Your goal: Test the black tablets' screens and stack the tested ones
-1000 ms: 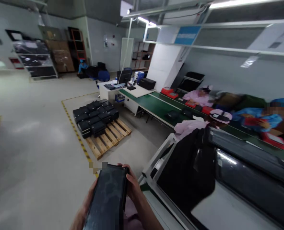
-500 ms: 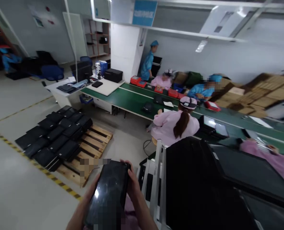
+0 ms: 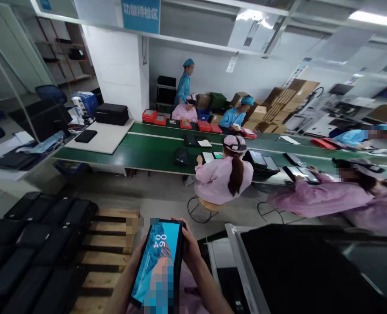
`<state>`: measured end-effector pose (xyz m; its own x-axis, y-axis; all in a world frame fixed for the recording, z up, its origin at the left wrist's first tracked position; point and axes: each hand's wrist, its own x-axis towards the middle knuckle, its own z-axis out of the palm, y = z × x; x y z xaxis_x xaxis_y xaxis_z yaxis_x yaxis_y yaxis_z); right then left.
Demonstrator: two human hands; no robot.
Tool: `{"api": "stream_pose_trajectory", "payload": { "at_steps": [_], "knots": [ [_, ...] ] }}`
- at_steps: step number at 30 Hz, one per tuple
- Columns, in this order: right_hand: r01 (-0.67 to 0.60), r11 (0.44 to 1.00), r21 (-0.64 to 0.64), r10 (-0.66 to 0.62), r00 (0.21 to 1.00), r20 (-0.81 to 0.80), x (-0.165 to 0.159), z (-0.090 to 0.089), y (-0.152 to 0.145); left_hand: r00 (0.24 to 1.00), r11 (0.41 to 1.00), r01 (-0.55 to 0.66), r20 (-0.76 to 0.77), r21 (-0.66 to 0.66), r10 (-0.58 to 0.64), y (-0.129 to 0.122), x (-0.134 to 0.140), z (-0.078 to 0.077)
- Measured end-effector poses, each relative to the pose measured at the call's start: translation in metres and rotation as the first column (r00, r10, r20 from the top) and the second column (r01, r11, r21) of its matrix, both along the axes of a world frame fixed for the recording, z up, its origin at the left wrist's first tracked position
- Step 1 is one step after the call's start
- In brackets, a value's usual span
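Observation:
A black-framed tablet is held in front of me at the bottom centre of the head view. Its screen is lit with a blue picture and clock digits that read sideways. My left hand grips the tablet's left edge, its fingers mostly hidden behind. On the far right corner, my right hand is wrapped round the edge. Below the tablet, part of a pink garment shows.
A pallet with stacked black cases lies at the left. Close on the right stands a metal-framed rack with black items. Beyond, co-workers sit along a green bench; one sits on a round stool.
The tablet's screen was dark and is now lit with a clock picture. My view has turned to the right and nearer the bench. Both hands keep hold of the tablet.

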<state>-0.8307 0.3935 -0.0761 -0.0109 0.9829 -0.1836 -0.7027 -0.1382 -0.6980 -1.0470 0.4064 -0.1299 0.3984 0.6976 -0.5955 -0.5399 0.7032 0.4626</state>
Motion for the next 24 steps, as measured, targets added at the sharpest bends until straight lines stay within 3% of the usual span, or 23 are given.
{"api": "stream_pose_trajectory", "payload": {
  "at_steps": [3, 6, 12, 17, 21, 24],
  "knots": [
    [0.057, 0.998, -0.017, -0.056, 0.998, 0.011, -0.005, 0.015, 0.048, 1.0, 0.997, -0.02, 0.01, -0.079, 0.021, 0.057, 0.001, 0.018],
    [0.157, 0.986, -0.063, -0.157, 0.988, 0.002, -0.007, 0.016, 0.087, 0.997, 0.993, 0.04, 0.066, -0.111, -0.032, 0.102, 0.005, 0.024],
    [0.212, 0.967, -0.141, -0.214, 0.977, 0.001, 0.007, -0.007, 0.186, 0.986, 0.966, 0.154, 0.09, -0.206, -0.138, 0.2, 0.025, 0.008],
    [0.256, 0.953, -0.163, -0.258, 0.966, 0.009, 0.034, -0.029, 0.304, 0.997, 0.962, 0.023, -0.059, -0.273, -0.04, 0.312, 0.061, -0.001],
    [0.191, 0.97, -0.153, -0.193, 0.981, 0.005, 0.068, -0.035, 0.393, 0.999, 0.953, 0.023, -0.017, -0.304, -0.03, 0.397, 0.091, 0.004],
    [0.162, 0.979, -0.123, -0.164, 0.986, -0.011, 0.099, -0.042, 0.452, 0.999, 0.941, 0.001, 0.032, -0.339, 0.01, 0.447, 0.114, 0.013]
  ]
}}
